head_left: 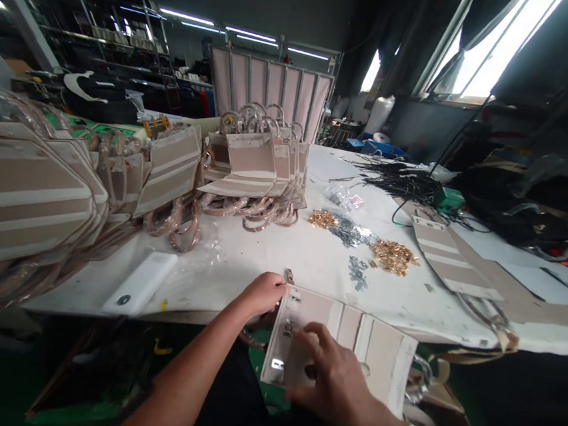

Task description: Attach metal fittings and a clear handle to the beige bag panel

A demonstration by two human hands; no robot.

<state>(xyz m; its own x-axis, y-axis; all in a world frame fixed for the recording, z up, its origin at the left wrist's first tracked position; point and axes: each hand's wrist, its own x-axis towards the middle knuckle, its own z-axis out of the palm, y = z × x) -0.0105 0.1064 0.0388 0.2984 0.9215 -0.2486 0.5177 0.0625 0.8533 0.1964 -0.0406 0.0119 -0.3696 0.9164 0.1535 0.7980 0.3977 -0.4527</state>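
Bag panel point(354, 323), lower centre: left hand point(265, 293) pinches its corner, likely steadying it; right hand point(338, 379) curves open, apparently empty.

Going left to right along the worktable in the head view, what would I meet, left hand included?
Far-left stack of beige bag panels → white oblong block → left hand → smaller gold hardware pile → silver metal pieces → larger gold hardware pile → flat striped panel.

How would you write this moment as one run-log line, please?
left hand: holds beige panel at corner | right hand: over panel, fingers bent, contact unclear | beyond: gold pieces on white table
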